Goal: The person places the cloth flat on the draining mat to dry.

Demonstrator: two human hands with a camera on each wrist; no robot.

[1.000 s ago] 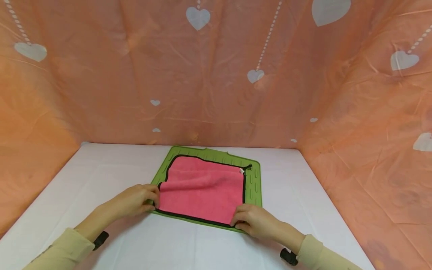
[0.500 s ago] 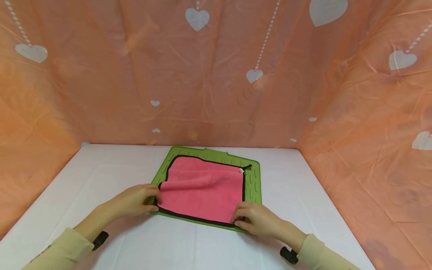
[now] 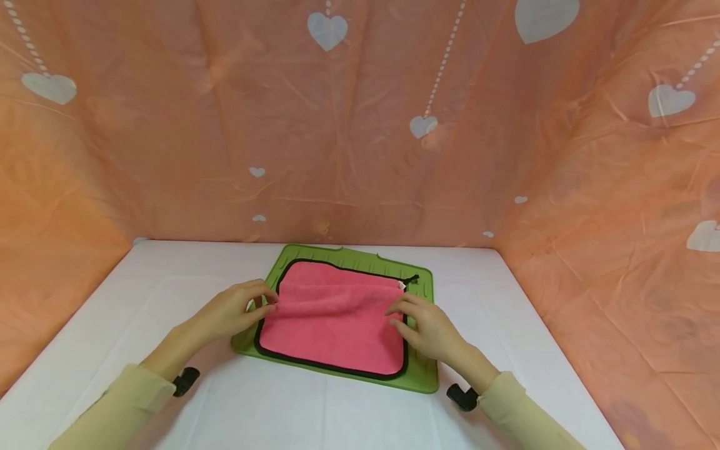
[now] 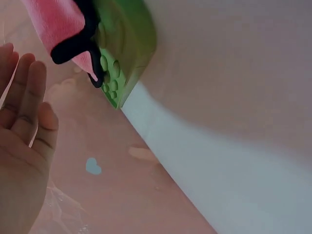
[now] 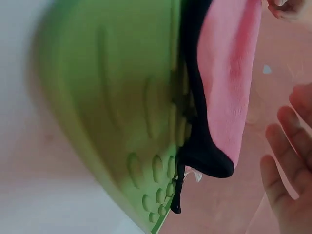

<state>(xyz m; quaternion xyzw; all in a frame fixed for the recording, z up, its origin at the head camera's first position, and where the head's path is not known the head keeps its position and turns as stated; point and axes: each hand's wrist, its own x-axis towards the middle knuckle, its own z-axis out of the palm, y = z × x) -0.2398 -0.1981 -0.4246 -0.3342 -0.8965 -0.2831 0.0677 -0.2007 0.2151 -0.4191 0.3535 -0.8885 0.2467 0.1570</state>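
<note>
The left hand (image 3: 233, 312) and right hand (image 3: 426, 326) are held with fingers relaxed and parted, nothing gripped, near opposite side edges of a black-bordered pink cloth (image 3: 337, 334). The rippled cloth is laid within the rim of a green tray (image 3: 423, 374). Flanked by wide white bench (image 3: 315, 412), the tray is backed closely by orange hangings (image 3: 360, 112).

A white table (image 3: 315, 412) fills the lower half of the head view, its far edge running almost level across the middle and its sides slanting outward toward the bottom. Faint creases cross its surface, and soft shadow dims parts at lower left. Directly on it, just below the frame's centre, a green tray (image 3: 424, 369) lies flat and askew, with raised oval bumps, its top edge near the table's far edge.
</note>
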